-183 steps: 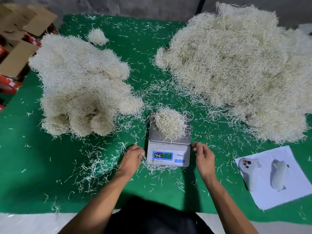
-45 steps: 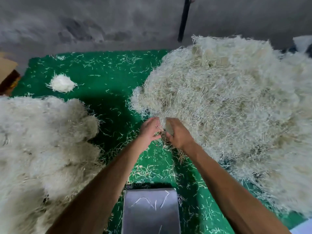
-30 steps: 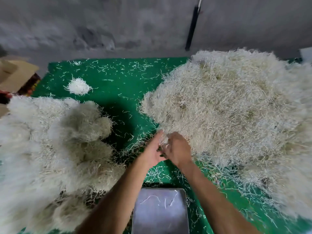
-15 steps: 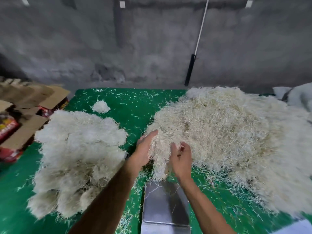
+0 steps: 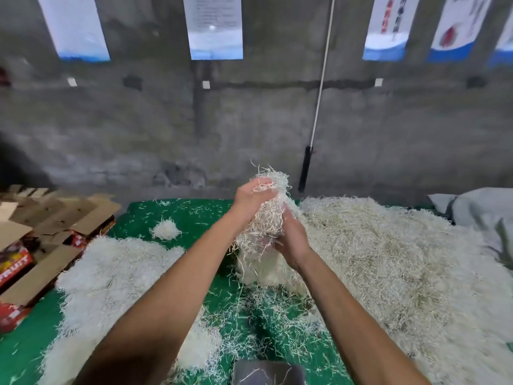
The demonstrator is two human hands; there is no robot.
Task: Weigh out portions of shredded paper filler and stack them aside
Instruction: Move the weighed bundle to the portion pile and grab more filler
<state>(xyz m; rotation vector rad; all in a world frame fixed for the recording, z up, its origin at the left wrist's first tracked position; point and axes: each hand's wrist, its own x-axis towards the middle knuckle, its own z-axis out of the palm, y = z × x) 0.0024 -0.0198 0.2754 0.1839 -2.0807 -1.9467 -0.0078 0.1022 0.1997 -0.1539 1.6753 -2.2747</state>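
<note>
Holding a fresh clump of shredded paper (image 5: 268, 215) up at chest height between both hands, the person stands over the green mat (image 5: 194, 215). Left hand (image 5: 251, 197) grips the top of the clump, fingers curled over it from the left; right hand (image 5: 291, 237) grips it lower down, fingers curled around its right side and underside. Loose strands trail from below the right fingers toward the mat.

Source: the big loose heap (image 5: 388, 262) lies just right of and below the right fingers, still very large. Judged: most of the stock is not yet portioned.

Done so far: a stack of rounded, pale bundles (image 5: 111, 273) sits well left of and below the left fingers; one small separate tuft (image 5: 166, 229) lies beyond it. Judged: these are finished portions set aside, a fair number, count not readable.

Scale (image 5: 268, 372): only its grey pan shows at the bottom edge, directly below the hands, carrying a few stray strands and no portion. Display out of view.

Status, judged: mid-cycle. This clump is not yet weighed; it has to go onto the pan, be trimmed or topped up, then join the left stack. Many cycles left.

Cardboard boxes (image 5: 41, 245) stand far left of the left fingers.
</note>
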